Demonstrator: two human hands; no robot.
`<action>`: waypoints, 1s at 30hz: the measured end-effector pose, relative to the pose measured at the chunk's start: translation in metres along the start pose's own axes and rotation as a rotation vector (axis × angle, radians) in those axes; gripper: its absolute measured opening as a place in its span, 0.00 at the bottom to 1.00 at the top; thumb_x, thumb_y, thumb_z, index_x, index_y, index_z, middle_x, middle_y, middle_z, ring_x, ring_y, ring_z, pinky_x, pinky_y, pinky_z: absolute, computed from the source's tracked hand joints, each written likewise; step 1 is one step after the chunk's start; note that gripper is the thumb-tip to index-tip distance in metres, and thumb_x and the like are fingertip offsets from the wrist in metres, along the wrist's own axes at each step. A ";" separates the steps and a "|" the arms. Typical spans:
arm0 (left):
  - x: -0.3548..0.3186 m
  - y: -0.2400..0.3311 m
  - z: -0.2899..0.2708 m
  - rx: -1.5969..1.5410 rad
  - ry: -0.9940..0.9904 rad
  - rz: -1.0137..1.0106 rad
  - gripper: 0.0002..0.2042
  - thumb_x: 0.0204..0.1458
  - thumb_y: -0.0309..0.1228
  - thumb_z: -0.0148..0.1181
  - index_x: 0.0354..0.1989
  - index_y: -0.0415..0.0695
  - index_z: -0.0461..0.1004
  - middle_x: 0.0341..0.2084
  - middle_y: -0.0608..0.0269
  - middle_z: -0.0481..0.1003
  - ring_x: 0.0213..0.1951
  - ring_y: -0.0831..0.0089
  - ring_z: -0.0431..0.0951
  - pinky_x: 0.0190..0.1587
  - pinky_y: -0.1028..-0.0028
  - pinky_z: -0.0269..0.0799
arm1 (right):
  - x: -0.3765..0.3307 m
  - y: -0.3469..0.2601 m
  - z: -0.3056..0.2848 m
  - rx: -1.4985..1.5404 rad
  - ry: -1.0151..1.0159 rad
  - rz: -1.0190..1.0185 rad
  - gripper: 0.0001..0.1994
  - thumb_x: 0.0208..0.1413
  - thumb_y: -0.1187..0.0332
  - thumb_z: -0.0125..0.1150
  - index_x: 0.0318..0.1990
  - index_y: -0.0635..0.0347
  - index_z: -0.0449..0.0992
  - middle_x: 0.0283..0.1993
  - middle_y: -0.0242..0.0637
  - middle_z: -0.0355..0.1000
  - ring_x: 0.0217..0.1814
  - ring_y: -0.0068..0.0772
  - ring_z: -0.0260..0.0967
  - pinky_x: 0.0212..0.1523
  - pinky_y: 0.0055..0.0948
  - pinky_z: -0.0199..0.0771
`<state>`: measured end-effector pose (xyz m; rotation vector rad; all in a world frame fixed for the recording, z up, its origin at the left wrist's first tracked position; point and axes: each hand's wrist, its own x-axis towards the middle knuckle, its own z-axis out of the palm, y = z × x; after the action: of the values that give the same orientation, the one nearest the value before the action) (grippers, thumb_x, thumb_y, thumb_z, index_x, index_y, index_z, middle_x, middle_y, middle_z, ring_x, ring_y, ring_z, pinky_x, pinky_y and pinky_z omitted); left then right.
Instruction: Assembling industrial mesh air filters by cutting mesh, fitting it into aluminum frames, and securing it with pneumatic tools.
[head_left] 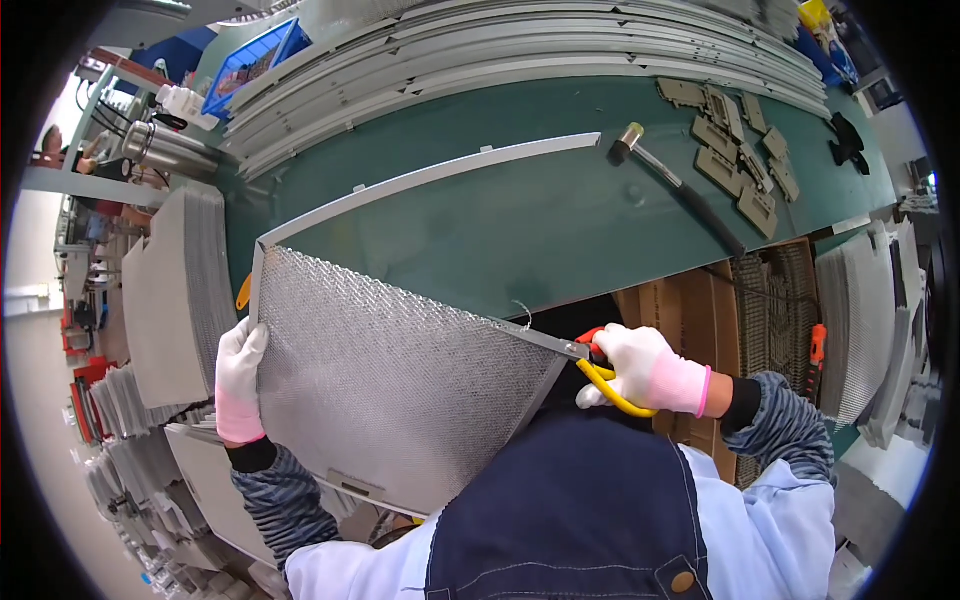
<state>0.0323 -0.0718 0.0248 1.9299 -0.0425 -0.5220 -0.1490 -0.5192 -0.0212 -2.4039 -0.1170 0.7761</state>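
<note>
A silver metal mesh filter panel [380, 360] with a thin metal frame leans between my body and the green bench. My left hand [240, 370], in a white and pink glove, grips the panel's left frame edge. In my gloved right hand [645, 370] are pliers-like snips [610, 380] with one red and one yellow handle. Their jaws are at the panel's right corner, beside the frame end; whether they touch metal I cannot tell. A curled strip of metal [523, 315] stands up from the mesh edge. One long frame strip [430, 182] runs from the panel's far left corner across the bench.
A hammer [675, 185] lies right of the strip, near several beige plastic pieces [725, 150]. Long metal profiles [500, 55] are stacked along the bench's far side. A cardboard box [700, 330] stands beyond my right hand, with an orange-handled tool [817, 345] beside it. Stacked panels [180, 290] stand left.
</note>
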 end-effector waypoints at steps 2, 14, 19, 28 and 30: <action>0.000 -0.005 -0.003 0.018 -0.011 0.005 0.19 0.59 0.40 0.56 0.46 0.32 0.73 0.31 0.74 0.72 0.32 0.87 0.66 0.37 0.84 0.63 | 0.002 0.002 0.000 -0.036 0.020 -0.009 0.38 0.39 0.35 0.66 0.42 0.67 0.74 0.37 0.49 0.71 0.35 0.48 0.74 0.36 0.39 0.74; 0.003 0.004 0.002 0.001 0.006 -0.008 0.19 0.59 0.38 0.56 0.47 0.31 0.72 0.33 0.70 0.74 0.33 0.85 0.69 0.40 0.83 0.64 | 0.008 0.013 -0.013 0.061 0.002 -0.094 0.30 0.45 0.44 0.68 0.44 0.62 0.76 0.32 0.47 0.71 0.27 0.47 0.71 0.31 0.39 0.72; -0.002 0.010 0.008 -0.003 0.026 0.022 0.20 0.58 0.39 0.57 0.47 0.31 0.72 0.34 0.70 0.74 0.34 0.85 0.68 0.41 0.84 0.64 | 0.009 -0.004 -0.041 0.015 -0.280 -0.070 0.40 0.40 0.46 0.73 0.56 0.62 0.63 0.44 0.52 0.60 0.38 0.56 0.67 0.38 0.43 0.70; 0.000 0.000 0.001 -0.013 0.045 0.008 0.18 0.57 0.41 0.58 0.41 0.33 0.73 0.25 0.78 0.66 0.28 0.89 0.59 0.32 0.85 0.56 | 0.016 -0.026 -0.024 -0.059 -0.010 -0.058 0.47 0.33 0.34 0.70 0.48 0.73 0.67 0.41 0.55 0.66 0.38 0.55 0.72 0.38 0.44 0.74; 0.000 -0.005 -0.001 0.041 0.047 -0.002 0.18 0.57 0.41 0.58 0.39 0.34 0.73 0.24 0.79 0.64 0.27 0.89 0.56 0.29 0.84 0.53 | 0.016 -0.032 -0.022 -0.071 -0.013 -0.015 0.41 0.32 0.42 0.75 0.48 0.64 0.71 0.42 0.50 0.66 0.39 0.56 0.71 0.41 0.44 0.73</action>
<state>0.0318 -0.0683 0.0205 1.9818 -0.0215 -0.4798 -0.1207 -0.5007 0.0030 -2.4621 -0.1701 0.7928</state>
